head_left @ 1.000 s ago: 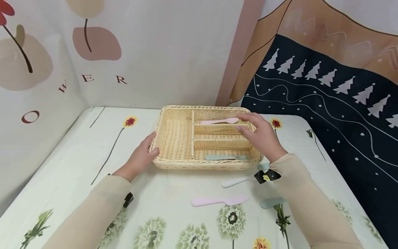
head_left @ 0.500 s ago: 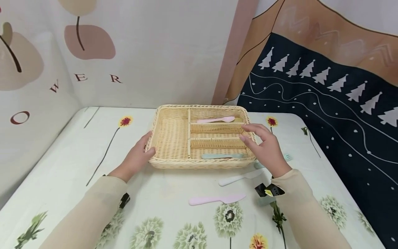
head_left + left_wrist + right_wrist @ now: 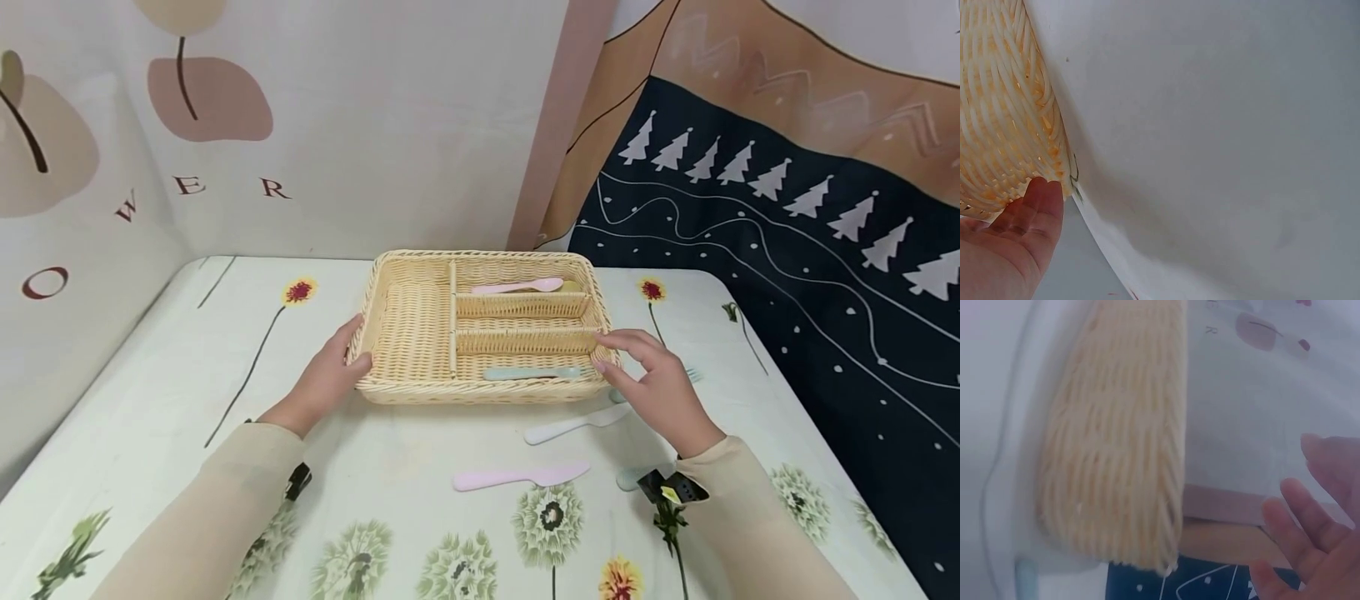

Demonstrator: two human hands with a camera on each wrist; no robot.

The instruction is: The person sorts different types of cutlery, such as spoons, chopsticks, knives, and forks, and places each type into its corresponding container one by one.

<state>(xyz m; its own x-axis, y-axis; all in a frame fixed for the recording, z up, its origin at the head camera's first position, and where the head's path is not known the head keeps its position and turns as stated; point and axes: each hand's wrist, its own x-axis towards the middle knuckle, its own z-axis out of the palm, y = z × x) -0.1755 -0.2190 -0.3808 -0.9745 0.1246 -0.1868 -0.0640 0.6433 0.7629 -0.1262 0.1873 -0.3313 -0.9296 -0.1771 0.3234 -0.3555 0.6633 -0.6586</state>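
Note:
A wicker cutlery basket [image 3: 420, 392] with divided compartments stands on the table. My left hand [image 3: 322, 379] grips its left rim, thumb on the inside; in the left wrist view the fingertips [image 3: 1038, 194] press the outer weave. At the front right corner hovers my right hand [image 3: 663, 396], thumb and fingers apart with nothing between them. The right wrist view shows that hand apart from the basket wall. Inside the basket, a pink spoon [image 3: 525, 287] lies in the back right compartment beside a partly hidden yellowish piece [image 3: 572, 287]. A pale blue-green utensil handle [image 3: 528, 373] lies in the front right compartment.
In front of the basket lie a white knife [image 3: 573, 426] and a pink knife [image 3: 521, 477]. A blue-green piece [image 3: 632, 478] is partly covered by the right wrist, and a blue-green fork [image 3: 693, 375] shows behind the right hand. A patterned cloth wall [image 3: 375, 167] rises behind the table.
My right hand has drawn back from the back right compartment toward the front right corner, now empty. The left hand keeps its hold on the rim. The head view has shifted slightly.

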